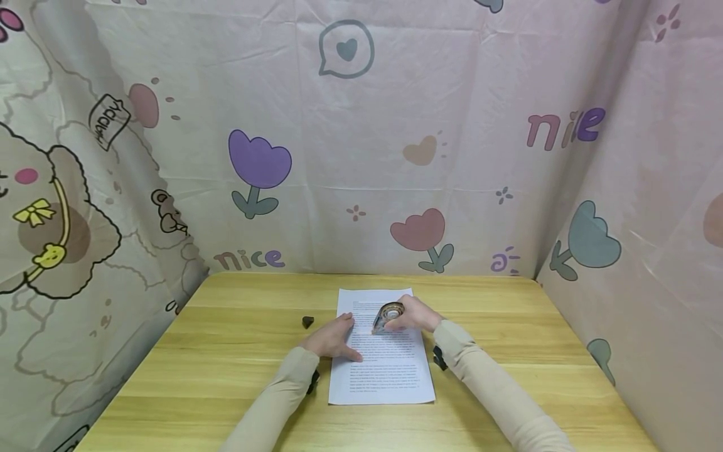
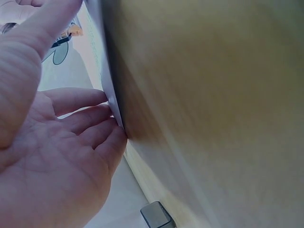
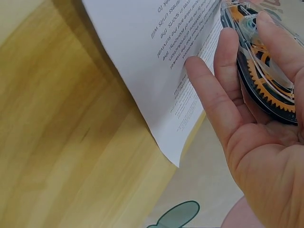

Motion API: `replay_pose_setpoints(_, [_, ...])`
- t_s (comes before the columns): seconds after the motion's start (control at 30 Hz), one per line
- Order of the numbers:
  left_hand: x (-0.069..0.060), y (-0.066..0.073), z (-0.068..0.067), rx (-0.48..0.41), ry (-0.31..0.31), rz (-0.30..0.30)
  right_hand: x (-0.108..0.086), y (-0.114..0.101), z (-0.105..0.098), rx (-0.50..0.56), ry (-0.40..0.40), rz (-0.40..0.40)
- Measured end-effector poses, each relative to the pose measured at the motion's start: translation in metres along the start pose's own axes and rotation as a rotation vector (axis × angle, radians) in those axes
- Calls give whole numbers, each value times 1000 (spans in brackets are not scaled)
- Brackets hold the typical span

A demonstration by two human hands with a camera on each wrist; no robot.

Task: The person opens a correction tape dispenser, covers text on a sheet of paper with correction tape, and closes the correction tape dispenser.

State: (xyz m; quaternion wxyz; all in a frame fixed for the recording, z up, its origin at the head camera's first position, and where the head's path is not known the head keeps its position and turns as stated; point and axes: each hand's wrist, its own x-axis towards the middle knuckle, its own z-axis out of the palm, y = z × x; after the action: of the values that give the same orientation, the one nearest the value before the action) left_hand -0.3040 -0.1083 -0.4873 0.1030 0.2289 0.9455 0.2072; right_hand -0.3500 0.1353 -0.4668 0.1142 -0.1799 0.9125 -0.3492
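A printed sheet of paper (image 1: 375, 383) lies on the table, its lines of text running across. My right hand (image 1: 415, 314) grips a correction tape (image 1: 390, 314) between thumb and fingers, its tip down at the text in the head view. Orange gears show through the clear case of the correction tape (image 3: 268, 71) in the right wrist view, with one fingertip against the paper (image 3: 137, 61). My left hand (image 1: 330, 339) rests with extended fingers and thumb on the sheet's left edge. In the left wrist view its fingers (image 2: 88, 116) touch the paper's edge.
A small black cap-like piece (image 1: 307, 322) lies on the wooden table (image 1: 248, 376), left of the sheet. Its outline also shows in the left wrist view as a dark block (image 2: 157, 216). A patterned curtain (image 1: 350, 157) surrounds the table at the back and sides.
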Motion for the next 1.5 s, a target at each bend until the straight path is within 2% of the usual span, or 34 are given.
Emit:
replay_pose_setpoints(0.67, [-1,1,-1,-2,-9,-8,-4,2,-4,46,-9,-5])
replay_pose_setpoints(0.93, [0,2,0,3,-7,-6,-5,5,-6,21,-4,-17])
replay_pose_setpoints(1.5, [2,0,1,1,-3,-10,-9,9,-10,38,-5,13])
